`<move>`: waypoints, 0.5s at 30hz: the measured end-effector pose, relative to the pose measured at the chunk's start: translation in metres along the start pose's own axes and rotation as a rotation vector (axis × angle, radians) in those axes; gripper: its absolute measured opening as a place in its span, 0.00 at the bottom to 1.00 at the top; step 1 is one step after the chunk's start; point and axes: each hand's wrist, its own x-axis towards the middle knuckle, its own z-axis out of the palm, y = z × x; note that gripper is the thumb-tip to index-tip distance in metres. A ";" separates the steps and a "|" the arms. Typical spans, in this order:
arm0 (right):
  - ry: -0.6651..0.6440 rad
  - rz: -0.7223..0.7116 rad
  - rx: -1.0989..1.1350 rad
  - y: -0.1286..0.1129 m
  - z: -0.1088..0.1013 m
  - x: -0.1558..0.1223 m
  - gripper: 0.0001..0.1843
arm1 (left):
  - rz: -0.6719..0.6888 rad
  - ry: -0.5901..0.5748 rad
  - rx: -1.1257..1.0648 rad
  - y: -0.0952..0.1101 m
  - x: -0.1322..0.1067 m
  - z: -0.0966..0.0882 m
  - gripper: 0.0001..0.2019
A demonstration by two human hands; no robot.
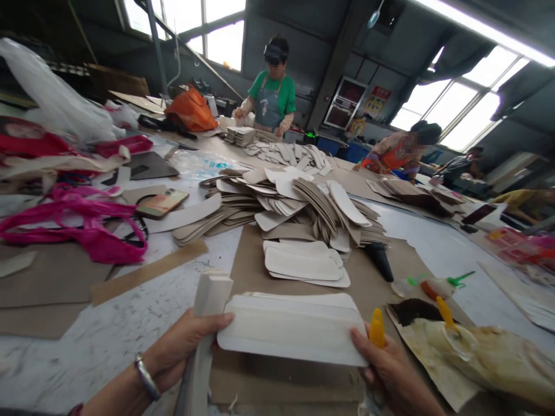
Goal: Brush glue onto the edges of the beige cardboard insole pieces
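Observation:
A white rounded panel (290,332) is stretched level between my hands. My left hand (180,341) pinches its left end, thumb on top. My right hand (390,367) grips the right end and also has a yellow-handled tool (377,329) tucked between thumb and fingers; the tool's working end is hidden. Beside my left hand, a stack of narrow off-white strips (212,294) runs along the table. Just beyond the panel lies a short stack of white panels (301,263). Brown board (286,378) shows underneath.
A large heap of cut pieces (281,202) fills the middle. To the left lie a pink bag (99,231) and an orange bag (191,110). At right are a black cone (379,260), green-tipped bottles (442,286) and a glue-stained bundle (498,352). A co-worker (273,95) stands opposite.

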 end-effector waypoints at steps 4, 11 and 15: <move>-0.021 0.050 0.271 0.008 0.001 -0.001 0.29 | -0.040 -0.049 -0.071 -0.001 0.002 -0.001 0.24; -0.042 0.080 0.266 -0.004 -0.007 0.012 0.30 | -0.048 -0.017 -0.045 0.008 0.019 0.007 0.26; -0.019 0.020 -0.022 -0.039 -0.021 0.039 0.31 | -0.019 -0.019 0.016 0.034 0.044 0.023 0.24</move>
